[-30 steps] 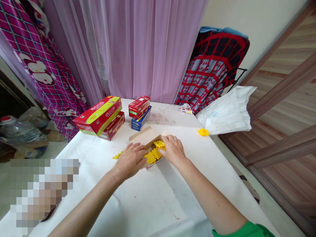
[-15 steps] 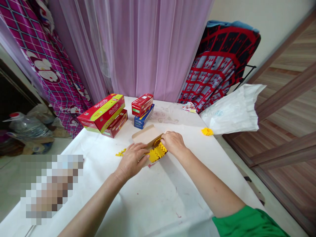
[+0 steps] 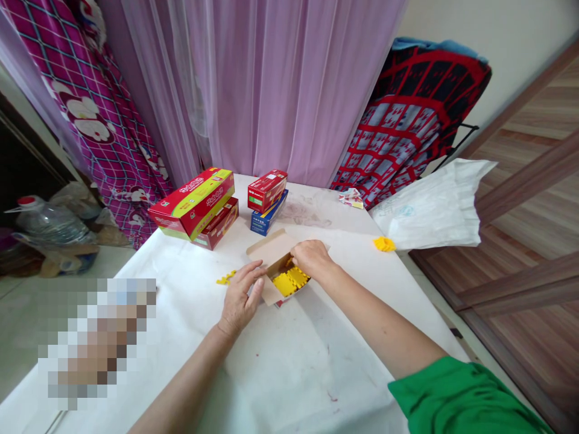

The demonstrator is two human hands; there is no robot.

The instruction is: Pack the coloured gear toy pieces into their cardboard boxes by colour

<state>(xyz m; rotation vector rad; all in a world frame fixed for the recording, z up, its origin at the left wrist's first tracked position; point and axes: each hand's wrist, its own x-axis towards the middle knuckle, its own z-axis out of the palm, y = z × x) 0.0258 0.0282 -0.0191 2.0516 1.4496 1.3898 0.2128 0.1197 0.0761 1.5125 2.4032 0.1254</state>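
An open cardboard box (image 3: 271, 248) lies on the white-covered table with its flaps spread. Yellow notched pieces (image 3: 289, 281) fill part of it. My right hand (image 3: 311, 258) reaches over its far right side, fingers bent down into the box; the fingertips are hidden. At the box's left flap is my left hand (image 3: 242, 299), thumb and fingers apart, with nothing held. A loose yellow piece (image 3: 226, 278) rests on the cloth just beyond my left hand.
Two red boxes (image 3: 194, 202) are stacked at the back left. A smaller red box (image 3: 266, 190) sits on a blue box (image 3: 268, 217). To the right are a yellow item (image 3: 384, 244), a white bag (image 3: 434, 208) and a crumpled wrapper (image 3: 351, 198).
My left hand has drawn back from the box's opening, uncovering the left flap and the loose piece. My right hand reaches further into the box. The whole view has shifted slightly.
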